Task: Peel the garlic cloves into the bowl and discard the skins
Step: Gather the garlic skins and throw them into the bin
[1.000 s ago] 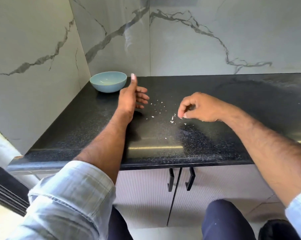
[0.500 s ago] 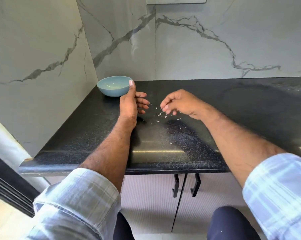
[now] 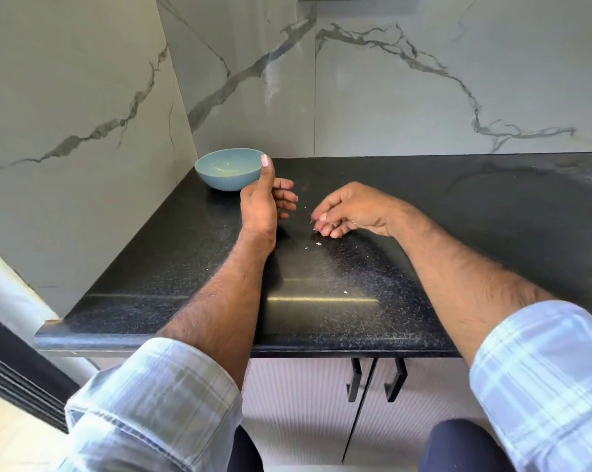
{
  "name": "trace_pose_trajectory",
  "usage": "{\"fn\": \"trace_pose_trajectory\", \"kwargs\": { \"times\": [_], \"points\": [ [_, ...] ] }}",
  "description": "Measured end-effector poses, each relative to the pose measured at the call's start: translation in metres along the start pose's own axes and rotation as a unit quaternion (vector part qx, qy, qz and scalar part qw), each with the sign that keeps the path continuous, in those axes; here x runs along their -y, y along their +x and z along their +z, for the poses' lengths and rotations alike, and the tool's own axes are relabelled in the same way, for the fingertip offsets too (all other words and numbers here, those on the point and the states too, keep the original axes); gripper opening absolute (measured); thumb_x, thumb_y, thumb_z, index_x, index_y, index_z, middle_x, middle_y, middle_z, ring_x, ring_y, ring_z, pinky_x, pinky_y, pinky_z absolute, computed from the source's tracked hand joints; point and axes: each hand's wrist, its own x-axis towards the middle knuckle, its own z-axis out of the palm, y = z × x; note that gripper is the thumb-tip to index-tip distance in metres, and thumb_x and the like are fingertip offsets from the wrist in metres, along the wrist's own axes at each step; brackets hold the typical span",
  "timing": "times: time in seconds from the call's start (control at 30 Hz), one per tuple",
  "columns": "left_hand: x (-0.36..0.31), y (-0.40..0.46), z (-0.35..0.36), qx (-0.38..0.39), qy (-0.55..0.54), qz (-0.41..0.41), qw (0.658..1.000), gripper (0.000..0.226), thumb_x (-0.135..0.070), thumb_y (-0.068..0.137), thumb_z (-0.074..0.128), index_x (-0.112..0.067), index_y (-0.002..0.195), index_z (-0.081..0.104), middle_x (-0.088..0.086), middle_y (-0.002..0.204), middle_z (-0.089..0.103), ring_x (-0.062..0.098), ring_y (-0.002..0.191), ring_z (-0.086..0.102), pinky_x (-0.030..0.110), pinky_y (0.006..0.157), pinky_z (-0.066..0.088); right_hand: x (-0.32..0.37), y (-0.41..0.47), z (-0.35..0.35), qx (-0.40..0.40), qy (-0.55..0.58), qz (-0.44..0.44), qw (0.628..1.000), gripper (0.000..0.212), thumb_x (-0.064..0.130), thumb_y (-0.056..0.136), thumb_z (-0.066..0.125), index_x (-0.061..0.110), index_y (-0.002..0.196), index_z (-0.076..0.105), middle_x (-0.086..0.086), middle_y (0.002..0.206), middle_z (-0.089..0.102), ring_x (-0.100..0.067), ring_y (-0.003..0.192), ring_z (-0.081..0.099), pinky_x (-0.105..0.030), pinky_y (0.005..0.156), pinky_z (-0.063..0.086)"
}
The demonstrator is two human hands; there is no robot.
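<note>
Pale flecks (image 3: 318, 244) too small to identify.

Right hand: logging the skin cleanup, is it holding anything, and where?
Cannot be told; the right hand has its fingertips bunched over skin flecks.

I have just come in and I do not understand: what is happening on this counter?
A person is clearing garlic skin bits off the black counter. The right hand brushes the flakes toward the left hand, which stands on its edge, fingers loosely curled. A blue bowl sits in the corner behind it.
</note>
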Motion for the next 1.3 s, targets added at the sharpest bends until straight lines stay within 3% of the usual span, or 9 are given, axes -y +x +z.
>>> {"fn": "trace_pose_trajectory", "kwargs": {
  "times": [0.1, 0.17, 0.23, 0.37, 0.6, 0.73, 0.87, 1.0, 1.3],
  "points": [
    [0.0, 0.009, -0.004, -0.034, -0.009, 0.011, 0.999, 0.076, -0.071, 0.104, 0.044, -0.003, 0.094, 0.076, 0.013, 0.075, 0.071, 0.022, 0.063, 0.063, 0.03, 0.058, 0.046, 0.001, 0.019, -0.003, -0.139, -0.037, -0.049, 0.988, 0.02, 0.001, 0.092, 0.069, 0.013, 0.103, 0.08, -0.006, 0.095, 0.081, -0.015, 0.085, 0.071, -0.027, 0.071, 0.054],
    [0.0, 0.014, -0.008, -0.062, -0.021, 0.007, 0.998, 0.079, -0.07, 0.104, 0.046, 0.002, 0.099, 0.076, 0.013, 0.074, 0.07, 0.02, 0.061, 0.062, 0.028, 0.056, 0.047, -0.01, 0.023, -0.01, -0.196, -0.12, -0.061, 0.971, 0.027, 0.019, 0.098, 0.069, 0.021, 0.125, 0.075, -0.003, 0.124, 0.075, -0.014, 0.111, 0.068, -0.032, 0.095, 0.052],
    [0.002, 0.019, -0.009, -0.068, -0.033, 0.002, 0.997, 0.082, -0.072, 0.103, 0.045, 0.004, 0.102, 0.076, 0.012, 0.074, 0.069, 0.019, 0.062, 0.062, 0.028, 0.056, 0.047, -0.023, 0.019, -0.012, -0.097, -0.25, -0.018, 0.963, 0.056, 0.043, 0.108, 0.053, 0.022, 0.159, 0.043, -0.001, 0.167, 0.037, -0.017, 0.153, 0.034, -0.04, 0.127, 0.025],
    [0.004, 0.02, -0.005, -0.029, -0.001, 0.003, 1.0, 0.081, -0.077, 0.1, 0.043, -0.003, 0.096, 0.077, 0.012, 0.074, 0.071, 0.02, 0.062, 0.063, 0.03, 0.057, 0.045, -0.027, 0.001, -0.003, 0.076, -0.367, -0.008, 0.927, 0.064, 0.048, 0.114, 0.026, 0.02, 0.168, 0.006, 0.006, 0.174, -0.009, -0.003, 0.157, -0.014, -0.035, 0.128, -0.014],
    [0.003, 0.018, -0.004, -0.008, 0.014, -0.004, 1.0, 0.08, -0.078, 0.1, 0.041, -0.006, 0.095, 0.077, 0.01, 0.076, 0.072, 0.021, 0.064, 0.064, 0.031, 0.058, 0.046, -0.018, -0.037, -0.006, 0.028, -0.156, -0.098, 0.982, 0.046, 0.007, 0.106, 0.055, 0.024, 0.15, 0.057, 0.011, 0.155, 0.053, -0.002, 0.143, 0.047, -0.029, 0.123, 0.03],
    [0.002, 0.016, -0.005, -0.008, 0.015, -0.006, 1.0, 0.081, -0.078, 0.1, 0.041, -0.005, 0.097, 0.076, 0.01, 0.076, 0.072, 0.02, 0.065, 0.064, 0.031, 0.06, 0.046, -0.016, -0.037, 0.01, -0.168, -0.416, -0.107, 0.888, 0.031, 0.022, 0.104, 0.056, 0.02, 0.13, 0.073, -0.006, 0.129, 0.072, -0.027, 0.122, 0.065, -0.041, 0.11, 0.049],
    [0.001, 0.016, -0.005, -0.01, 0.012, -0.009, 1.0, 0.082, -0.077, 0.101, 0.041, -0.003, 0.099, 0.077, 0.01, 0.076, 0.072, 0.021, 0.066, 0.064, 0.032, 0.059, 0.047, -0.014, -0.032, 0.035, -0.163, -0.501, -0.158, 0.835, 0.037, 0.006, 0.095, 0.056, 0.024, 0.119, 0.079, -0.002, 0.111, 0.072, -0.026, 0.108, 0.066, -0.033, 0.093, 0.054],
    [0.001, 0.017, -0.004, -0.008, 0.017, -0.009, 1.0, 0.083, -0.076, 0.102, 0.04, -0.001, 0.101, 0.076, 0.01, 0.077, 0.072, 0.022, 0.067, 0.064, 0.031, 0.059, 0.047, 0.002, -0.023, 0.017, -0.18, -0.379, -0.126, 0.899, 0.033, 0.003, 0.097, 0.06, 0.023, 0.115, 0.08, 0.003, 0.113, 0.077, -0.014, 0.106, 0.071, -0.03, 0.099, 0.056],
    [0.003, 0.02, -0.004, -0.006, 0.021, -0.011, 1.0, 0.084, -0.077, 0.102, 0.04, 0.0, 0.102, 0.076, 0.01, 0.076, 0.071, 0.022, 0.067, 0.065, 0.031, 0.058, 0.045, 0.021, -0.022, 0.052, -0.107, -0.588, -0.098, 0.796, 0.019, 0.009, 0.091, 0.059, 0.009, 0.104, 0.072, -0.003, 0.091, 0.052, -0.029, 0.095, 0.062, -0.038, 0.073, 0.052]
  ]
}}
